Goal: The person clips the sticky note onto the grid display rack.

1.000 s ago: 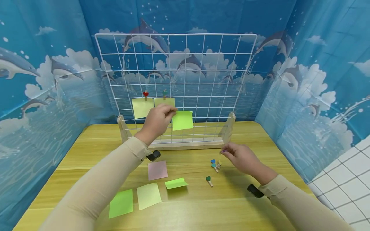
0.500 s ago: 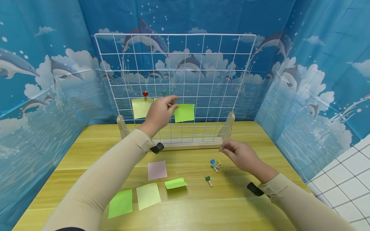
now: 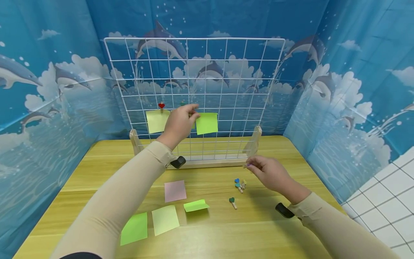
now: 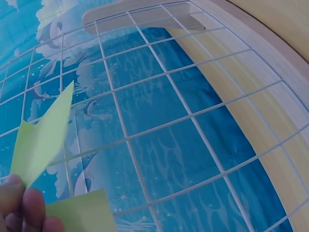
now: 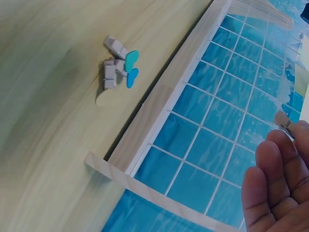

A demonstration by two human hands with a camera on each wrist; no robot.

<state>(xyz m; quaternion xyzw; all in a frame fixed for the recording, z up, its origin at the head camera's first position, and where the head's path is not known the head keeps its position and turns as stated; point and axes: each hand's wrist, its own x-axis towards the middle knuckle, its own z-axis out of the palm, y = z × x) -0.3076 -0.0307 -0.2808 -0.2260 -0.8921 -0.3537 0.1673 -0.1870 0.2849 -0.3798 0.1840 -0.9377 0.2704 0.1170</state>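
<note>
My left hand (image 3: 179, 123) pinches a bright green sticky note (image 3: 207, 123) by its left edge, in front of the white wire grid (image 3: 245, 78). In the left wrist view, the held note (image 4: 41, 137) stands out above the thumb and fingertips. A pale yellow note (image 3: 157, 121) hangs from the grid under a red heart clothespin (image 3: 161, 105). A second pale note (image 4: 87, 212) on the grid is mostly hidden behind my left hand in the head view. Lower right, my right hand (image 3: 271, 174) pinches a small clothespin (image 5: 285, 122) with a bit of purple on it.
Several heart clothespins (image 3: 238, 185) lie in a bunch on the table, with a dark green one (image 3: 233, 203) nearer. To the left lie a pink note (image 3: 175, 191), a pale yellow note (image 3: 165, 220), a green note (image 3: 134, 228) and a bent green note (image 3: 196, 205). A wooden base (image 3: 210, 163) carries the grid.
My left hand has raised the green sticky note along the grid, to about the height of the hanging notes. My right hand, still pinching its clothespin, has shifted slightly up.
</note>
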